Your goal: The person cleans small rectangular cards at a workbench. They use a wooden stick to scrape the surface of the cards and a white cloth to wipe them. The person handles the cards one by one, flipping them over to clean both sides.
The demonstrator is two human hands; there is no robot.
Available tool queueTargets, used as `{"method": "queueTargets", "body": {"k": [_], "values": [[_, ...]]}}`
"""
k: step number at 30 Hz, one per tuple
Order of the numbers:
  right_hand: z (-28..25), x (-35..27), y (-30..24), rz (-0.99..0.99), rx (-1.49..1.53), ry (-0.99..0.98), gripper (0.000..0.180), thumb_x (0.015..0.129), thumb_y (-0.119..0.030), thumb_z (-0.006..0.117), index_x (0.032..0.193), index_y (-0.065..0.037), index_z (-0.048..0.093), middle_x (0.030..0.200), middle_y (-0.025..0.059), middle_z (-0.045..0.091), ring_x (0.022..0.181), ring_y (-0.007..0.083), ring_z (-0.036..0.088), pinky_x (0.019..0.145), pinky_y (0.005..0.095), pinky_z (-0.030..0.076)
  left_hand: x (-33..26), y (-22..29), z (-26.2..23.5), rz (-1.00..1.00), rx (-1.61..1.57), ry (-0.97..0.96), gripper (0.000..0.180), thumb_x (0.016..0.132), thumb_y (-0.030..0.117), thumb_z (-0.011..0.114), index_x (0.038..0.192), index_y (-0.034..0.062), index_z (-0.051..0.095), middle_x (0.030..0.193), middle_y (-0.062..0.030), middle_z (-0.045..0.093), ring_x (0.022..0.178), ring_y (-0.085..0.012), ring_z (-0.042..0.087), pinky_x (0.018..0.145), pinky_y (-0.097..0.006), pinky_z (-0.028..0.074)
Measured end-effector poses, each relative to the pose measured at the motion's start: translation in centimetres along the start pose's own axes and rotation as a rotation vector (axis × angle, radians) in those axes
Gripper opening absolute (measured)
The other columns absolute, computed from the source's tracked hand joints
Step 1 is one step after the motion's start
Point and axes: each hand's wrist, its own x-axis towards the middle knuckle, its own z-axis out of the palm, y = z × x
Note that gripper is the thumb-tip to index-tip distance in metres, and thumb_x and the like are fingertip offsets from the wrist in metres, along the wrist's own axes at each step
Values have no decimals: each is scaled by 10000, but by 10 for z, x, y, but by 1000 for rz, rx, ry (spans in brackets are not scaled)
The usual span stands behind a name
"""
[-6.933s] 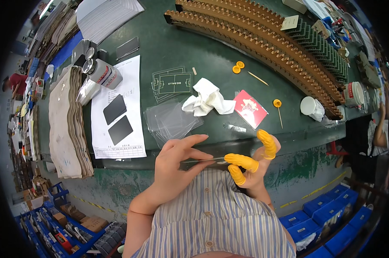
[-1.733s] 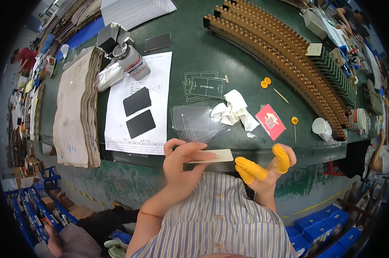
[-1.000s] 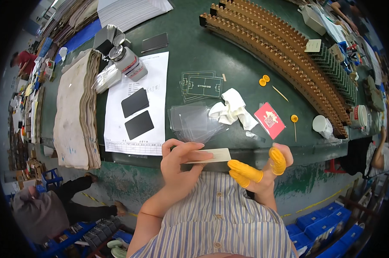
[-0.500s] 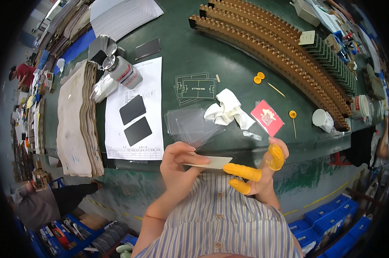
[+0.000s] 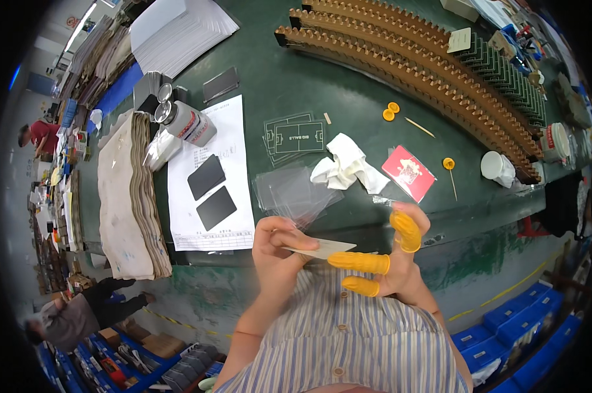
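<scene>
My left hand (image 5: 279,252) pinches a thin pale card (image 5: 322,247) by its left end, just in front of the table's near edge. Yellow finger cots cover several digits of my right hand (image 5: 391,265). Its fingers are spread apart, and one covered fingertip touches the card's lower edge. Beyond my left hand lie clear plastic sleeves (image 5: 292,190) in a loose overlapping pile. A crumpled white cloth (image 5: 348,164) rests beside them. Past my right hand lies a red card with a pale figure (image 5: 409,173), apparently in a clear sleeve.
Dark cards (image 5: 216,207) lie on a printed sheet (image 5: 237,150), with a metal-topped bottle (image 5: 191,124) behind. Dark green line-marked cards (image 5: 300,137) sit mid-table. Notched brown racks (image 5: 401,72) curve across the far right. Yellow finger cots (image 5: 391,111), a wooden stick (image 5: 419,127) and a white tub (image 5: 497,168) lie right.
My right hand has shifted slightly left, its covered fingertip reaching further along the card. My left hand keeps its hold. The whole view has turned a little.
</scene>
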Motion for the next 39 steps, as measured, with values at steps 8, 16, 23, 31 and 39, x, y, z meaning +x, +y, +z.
{"method": "queueTargets", "body": {"k": [8, 16, 23, 31, 39], "values": [[9, -2, 10, 81, 379, 181, 689, 561, -349, 854, 1187, -226, 593, 1356, 172, 323, 1212, 350, 344, 996, 448, 306, 4, -14, -5, 35, -127, 6, 400, 670, -143, 687, 882, 107, 456, 748, -44, 660, 728, -116, 608, 956, -313, 350], [20, -3, 5, 85, 627, 153, 887, 643, -170, 833, 1388, -210, 352, 1120, 98, 590, 1178, 279, 474, 991, 427, 334, 7, -22, 2, -22, -509, -29, 316, 731, -42, 696, 833, 156, 472, 677, 30, 583, 682, -100, 546, 865, -316, 337], [23, 1, -2, 65, 665, 151, 888, 657, -125, 824, 1395, -202, 336, 1079, 101, 608, 1087, 256, 549, 951, 412, 383, 5, -35, -5, -149, -879, -156, 334, 752, 72, 736, 951, 228, 517, 732, 105, 509, 698, -69, 469, 857, -299, 329], [12, 2, -7, 128, 752, 50, 911, 590, -85, 866, 1324, -156, 332, 955, 87, 646, 824, 213, 644, 760, 330, 501, 5, -34, 1, -213, -935, -182, 364, 770, 51, 709, 1024, 208, 503, 803, 65, 479, 769, -92, 448, 846, -307, 351], [13, -4, -4, 246, 656, 119, 674, 602, -240, 873, 1121, -49, 490, 937, 48, 632, 842, 172, 611, 828, 314, 452, 9, -28, 4, -404, -924, -136, 471, 766, 74, 727, 1151, 174, 475, 819, 81, 409, 779, -77, 434, 807, -261, 349]]}}
